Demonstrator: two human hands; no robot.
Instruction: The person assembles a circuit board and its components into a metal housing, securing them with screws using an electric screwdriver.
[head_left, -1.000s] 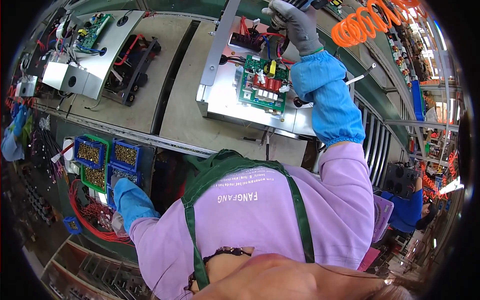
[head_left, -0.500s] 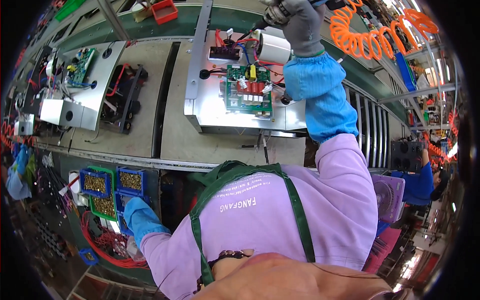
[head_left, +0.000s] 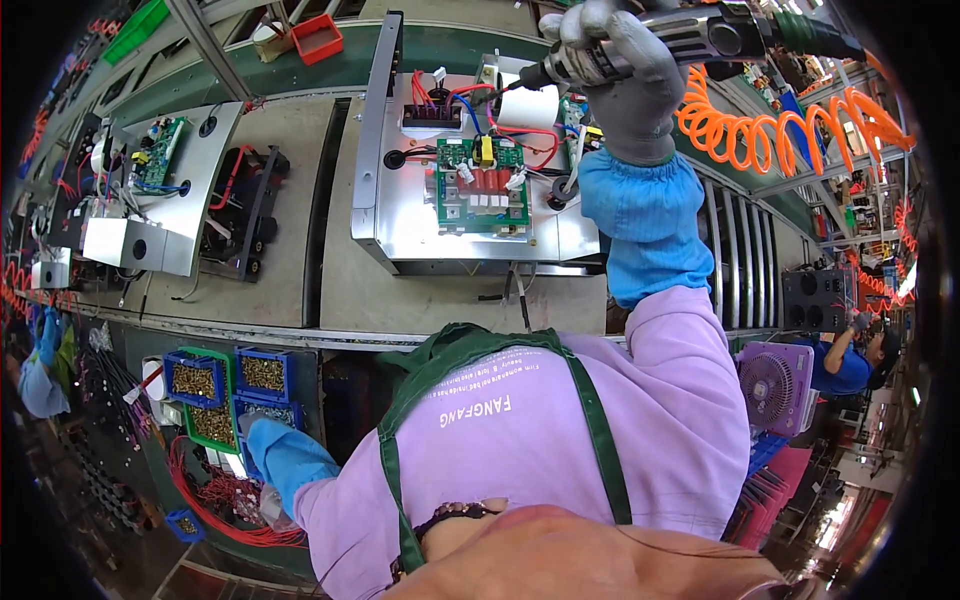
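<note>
My right hand (head_left: 640,75), in a grey glove, is wrapped round a power screwdriver (head_left: 705,38) held nearly level above the far side of a metal chassis (head_left: 400,215). The driver's tip points left, over wires beside a white cylinder (head_left: 530,105). A green circuit board (head_left: 485,215) with red and white parts is mounted on the chassis. My left hand (head_left: 252,422) is low on the left, at the edge of the blue bins (head_left: 240,405) of small metal fasteners. Its sleeve and the viewing angle hide the fingers.
A second chassis (head_left: 130,240) with a board stands on the bench at left. An orange coiled hose (head_left: 760,135) hangs at right beside metal rollers (head_left: 735,250). Red wire bundles (head_left: 190,490) lie below the bins. A purple fan (head_left: 775,385) and another person (head_left: 850,360) are at right.
My right hand has come nearer and slightly right with the screwdriver, now fully in view. My left hand has drawn back a little, baring more of a fastener bin.
</note>
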